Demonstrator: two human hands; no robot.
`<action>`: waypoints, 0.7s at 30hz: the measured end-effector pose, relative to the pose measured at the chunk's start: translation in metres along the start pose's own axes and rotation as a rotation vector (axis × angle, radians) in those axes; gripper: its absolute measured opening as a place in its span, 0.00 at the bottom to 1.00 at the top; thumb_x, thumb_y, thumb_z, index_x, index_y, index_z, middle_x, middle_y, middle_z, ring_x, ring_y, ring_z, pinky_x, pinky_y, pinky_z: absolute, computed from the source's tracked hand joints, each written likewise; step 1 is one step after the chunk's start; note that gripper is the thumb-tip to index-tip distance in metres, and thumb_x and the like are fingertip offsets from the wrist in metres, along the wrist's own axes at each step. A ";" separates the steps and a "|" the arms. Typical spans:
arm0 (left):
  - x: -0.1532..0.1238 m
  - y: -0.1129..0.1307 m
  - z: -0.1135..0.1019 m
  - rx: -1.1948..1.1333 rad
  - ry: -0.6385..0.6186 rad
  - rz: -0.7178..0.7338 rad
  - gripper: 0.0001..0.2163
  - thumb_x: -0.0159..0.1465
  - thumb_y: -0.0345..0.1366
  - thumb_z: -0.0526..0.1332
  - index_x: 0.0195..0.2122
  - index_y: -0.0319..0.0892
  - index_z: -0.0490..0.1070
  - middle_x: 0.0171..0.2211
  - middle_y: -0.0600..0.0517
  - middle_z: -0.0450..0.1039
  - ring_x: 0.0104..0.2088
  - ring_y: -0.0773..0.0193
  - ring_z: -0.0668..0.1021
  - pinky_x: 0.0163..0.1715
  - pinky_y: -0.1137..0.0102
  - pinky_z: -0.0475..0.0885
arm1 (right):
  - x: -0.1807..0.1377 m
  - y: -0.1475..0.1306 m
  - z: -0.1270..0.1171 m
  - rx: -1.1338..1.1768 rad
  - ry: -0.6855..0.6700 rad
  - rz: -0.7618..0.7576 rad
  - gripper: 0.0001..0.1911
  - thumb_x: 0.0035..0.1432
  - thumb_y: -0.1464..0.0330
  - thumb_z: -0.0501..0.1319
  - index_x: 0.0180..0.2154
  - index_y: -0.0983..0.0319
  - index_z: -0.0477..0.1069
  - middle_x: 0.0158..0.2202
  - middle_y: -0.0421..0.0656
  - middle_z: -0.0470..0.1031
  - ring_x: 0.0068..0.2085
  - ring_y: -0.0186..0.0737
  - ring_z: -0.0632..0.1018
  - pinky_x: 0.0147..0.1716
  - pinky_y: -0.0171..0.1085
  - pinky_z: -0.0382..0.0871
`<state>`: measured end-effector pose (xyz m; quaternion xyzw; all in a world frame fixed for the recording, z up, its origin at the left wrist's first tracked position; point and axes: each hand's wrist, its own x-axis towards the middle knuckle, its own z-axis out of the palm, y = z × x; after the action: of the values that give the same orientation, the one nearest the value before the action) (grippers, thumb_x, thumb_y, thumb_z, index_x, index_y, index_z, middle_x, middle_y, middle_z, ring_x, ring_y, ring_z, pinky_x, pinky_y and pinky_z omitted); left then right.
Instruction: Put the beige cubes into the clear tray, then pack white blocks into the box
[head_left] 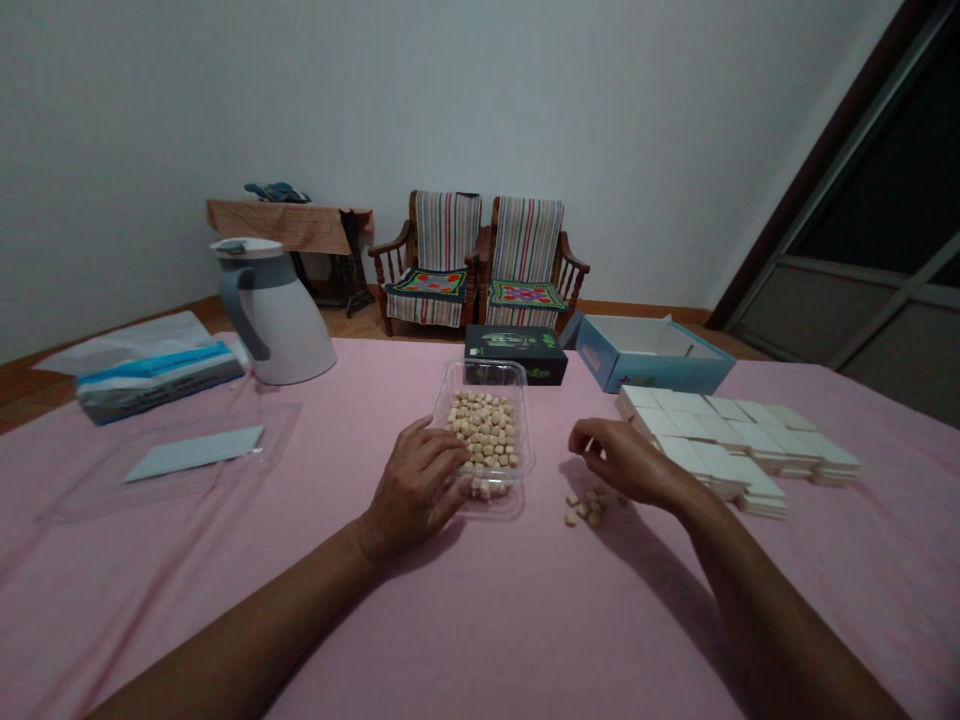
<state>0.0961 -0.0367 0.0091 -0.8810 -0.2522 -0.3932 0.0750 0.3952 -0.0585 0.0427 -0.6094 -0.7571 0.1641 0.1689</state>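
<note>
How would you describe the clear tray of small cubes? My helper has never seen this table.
On the pink table, look at the middle, just before the dark box. The clear plastic tray lies at the left hand. It alone holds heaped tan cubes; the few beside it lie loose.

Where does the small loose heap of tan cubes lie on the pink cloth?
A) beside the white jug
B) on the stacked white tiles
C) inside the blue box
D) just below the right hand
D: the small loose heap of tan cubes sits on the pink cloth, just below the right hand.
</note>
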 end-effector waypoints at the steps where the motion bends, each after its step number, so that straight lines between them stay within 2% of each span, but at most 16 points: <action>1: 0.000 0.000 0.000 -0.002 0.000 -0.001 0.08 0.61 0.34 0.58 0.42 0.42 0.71 0.39 0.48 0.77 0.43 0.59 0.76 0.56 0.52 0.63 | -0.001 0.003 0.001 -0.082 -0.085 0.026 0.12 0.47 0.79 0.55 0.33 0.63 0.72 0.34 0.45 0.76 0.34 0.37 0.75 0.33 0.34 0.64; 3: 0.000 0.001 -0.001 -0.007 0.000 -0.004 0.08 0.61 0.34 0.58 0.41 0.42 0.71 0.39 0.48 0.77 0.43 0.59 0.76 0.56 0.52 0.63 | -0.002 0.005 0.003 -0.175 -0.217 0.060 0.13 0.46 0.79 0.55 0.33 0.62 0.73 0.35 0.45 0.76 0.35 0.37 0.74 0.32 0.33 0.62; 5: 0.000 0.000 -0.001 -0.014 -0.002 -0.003 0.08 0.62 0.34 0.58 0.42 0.42 0.71 0.39 0.47 0.77 0.44 0.59 0.76 0.56 0.53 0.62 | -0.003 0.005 0.004 -0.206 -0.282 0.069 0.12 0.46 0.78 0.56 0.33 0.62 0.74 0.35 0.45 0.76 0.35 0.38 0.74 0.31 0.33 0.61; 9: -0.003 -0.004 0.001 -0.056 0.062 -0.013 0.09 0.63 0.32 0.56 0.44 0.42 0.70 0.43 0.46 0.76 0.48 0.59 0.75 0.57 0.53 0.63 | -0.002 0.005 0.003 -0.257 -0.303 0.101 0.10 0.45 0.77 0.58 0.32 0.62 0.73 0.35 0.46 0.75 0.35 0.39 0.73 0.29 0.33 0.59; 14: -0.006 -0.004 0.004 -0.109 0.121 -0.126 0.09 0.66 0.33 0.53 0.45 0.43 0.70 0.50 0.45 0.72 0.56 0.56 0.68 0.55 0.54 0.65 | 0.000 0.013 0.004 -0.327 -0.305 0.123 0.09 0.43 0.78 0.59 0.29 0.63 0.72 0.31 0.46 0.74 0.33 0.38 0.72 0.28 0.33 0.57; 17: -0.007 -0.002 0.006 -0.136 0.135 -0.195 0.13 0.68 0.34 0.49 0.49 0.43 0.68 0.56 0.44 0.67 0.62 0.55 0.62 0.59 0.51 0.61 | 0.002 0.010 0.004 -0.197 -0.201 0.094 0.07 0.45 0.78 0.58 0.27 0.64 0.70 0.30 0.44 0.72 0.31 0.36 0.71 0.28 0.32 0.59; 21: -0.007 -0.002 0.009 -0.177 0.164 -0.310 0.16 0.69 0.38 0.48 0.55 0.42 0.63 0.61 0.43 0.61 0.65 0.53 0.56 0.61 0.49 0.56 | 0.004 -0.014 0.003 0.334 0.028 -0.084 0.03 0.52 0.72 0.58 0.33 0.62 0.68 0.31 0.41 0.72 0.31 0.34 0.73 0.30 0.33 0.65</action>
<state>0.0969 -0.0353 -0.0024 -0.7997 -0.3425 -0.4912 -0.0438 0.3804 -0.0578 0.0467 -0.5431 -0.7416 0.2718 0.2850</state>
